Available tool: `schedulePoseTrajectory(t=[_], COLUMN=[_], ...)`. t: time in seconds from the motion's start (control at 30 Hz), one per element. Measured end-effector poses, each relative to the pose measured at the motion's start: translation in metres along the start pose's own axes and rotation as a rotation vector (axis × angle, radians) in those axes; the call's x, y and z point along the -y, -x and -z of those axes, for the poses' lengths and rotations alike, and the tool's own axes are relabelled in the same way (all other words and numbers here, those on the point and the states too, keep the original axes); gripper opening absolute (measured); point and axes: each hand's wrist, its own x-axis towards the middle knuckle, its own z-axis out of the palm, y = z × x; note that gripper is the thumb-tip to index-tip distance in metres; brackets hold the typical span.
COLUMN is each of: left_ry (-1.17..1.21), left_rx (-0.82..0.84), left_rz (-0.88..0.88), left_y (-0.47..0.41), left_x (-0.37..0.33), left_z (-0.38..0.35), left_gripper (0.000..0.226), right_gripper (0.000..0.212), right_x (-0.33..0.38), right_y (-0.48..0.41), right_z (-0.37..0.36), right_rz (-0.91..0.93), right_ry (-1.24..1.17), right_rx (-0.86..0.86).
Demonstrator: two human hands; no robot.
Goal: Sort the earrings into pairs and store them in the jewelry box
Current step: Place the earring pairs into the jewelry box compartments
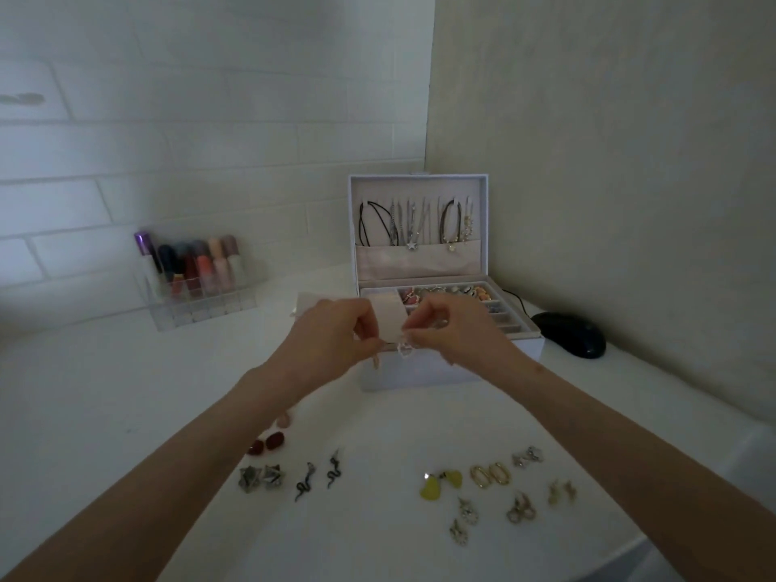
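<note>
Head view: a white table (126,413) fills the scene. At its far right an open jewelry box (441,367) stands, its lid (420,186) upright with necklaces hanging inside and its tray sections partly filled. Far left is a clear rack of lipsticks (197,287), and a black mouse (571,333) lies just right of the box.

Both hands are raised in front of the box, almost touching. The left hand (331,338) has curled fingers pinching what looks like a pale card (388,319). The right hand (449,333) pinches a small clear earring (404,349) at the card's lower edge.

Near the person, sorted pairs lie on the table: red ovals (268,444), silver stars (261,477), dark snakes (321,476), yellow hearts (439,485), gold hoops (489,475), and smaller metal pairs to the right.
</note>
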Motion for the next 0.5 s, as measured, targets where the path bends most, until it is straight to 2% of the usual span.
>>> schedulePoseTrajectory(t=[0.3,0.5], left_ry=[0.045,0.041], left_rx=[-0.005,0.022], left_rz=[0.041,0.029], left_y=[-0.054,-0.082], left_x=[-0.017,-0.022], left_z=[-0.027,-0.04], left_gripper=[0.013,0.014], right_gripper=[0.01,0.011], right_x=[-0.028,-0.039], right_y=[-0.022,-0.035], right_z=[0.032,0.038], right_rz=[-0.135,-0.142], right_ry=[-0.017,0.039], right_rx=[-0.125,-0.141])
